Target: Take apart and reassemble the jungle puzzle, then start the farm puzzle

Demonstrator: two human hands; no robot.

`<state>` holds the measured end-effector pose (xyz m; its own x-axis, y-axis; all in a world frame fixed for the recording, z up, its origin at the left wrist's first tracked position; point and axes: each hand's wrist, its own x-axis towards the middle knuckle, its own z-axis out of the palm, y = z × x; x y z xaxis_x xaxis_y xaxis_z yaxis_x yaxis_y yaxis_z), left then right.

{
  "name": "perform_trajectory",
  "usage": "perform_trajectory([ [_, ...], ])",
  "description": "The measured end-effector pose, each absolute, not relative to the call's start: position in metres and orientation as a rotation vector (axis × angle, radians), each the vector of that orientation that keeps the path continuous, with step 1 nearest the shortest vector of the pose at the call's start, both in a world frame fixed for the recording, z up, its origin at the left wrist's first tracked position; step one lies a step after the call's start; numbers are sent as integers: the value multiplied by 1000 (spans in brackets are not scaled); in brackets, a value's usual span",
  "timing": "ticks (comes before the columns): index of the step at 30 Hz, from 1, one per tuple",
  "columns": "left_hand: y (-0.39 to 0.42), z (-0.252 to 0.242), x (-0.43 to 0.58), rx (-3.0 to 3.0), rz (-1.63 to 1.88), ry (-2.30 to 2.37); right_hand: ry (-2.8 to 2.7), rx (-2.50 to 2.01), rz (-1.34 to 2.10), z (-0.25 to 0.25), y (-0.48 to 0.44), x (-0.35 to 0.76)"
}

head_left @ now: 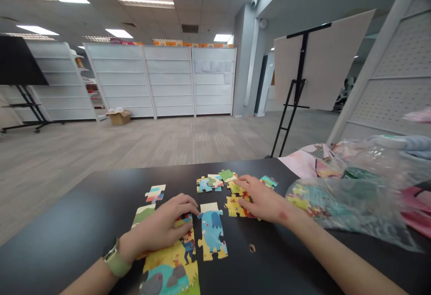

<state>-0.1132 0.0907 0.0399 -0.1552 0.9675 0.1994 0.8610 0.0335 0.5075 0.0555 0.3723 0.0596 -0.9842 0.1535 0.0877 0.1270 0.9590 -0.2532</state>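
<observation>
My left hand, with a watch on its wrist, lies over a joined section of a jigsaw puzzle, fingers stretched out and covering part of it. Just right of its fingertips is a joined strip with a blue elephant, apart from the larger section. My right hand reaches over a group of loose puzzle pieces, fingers apart. Its fingertips are at a yellow piece, and its thumb is by another yellow piece. Farther back are a green piece and a blue piece.
A single piece lies at the back left of the black table. A clear plastic bag with colourful contents is at the right, beside pink cloth. A small hole shows in the tabletop. An easel stands beyond.
</observation>
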Motion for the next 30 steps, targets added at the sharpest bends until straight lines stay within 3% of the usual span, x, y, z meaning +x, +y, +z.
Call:
perform_trajectory([
  [14, 82, 47, -131, 1759, 637, 2389, -3021, 14, 515, 56, 358, 54],
  [21, 78, 54, -138, 1633, 551, 2259, -3069, 271, 743, 60, 326, 58],
  [30, 81, 52, -135, 1611, 624, 2125, -3212, 245, 697, 64, 311, 54],
])
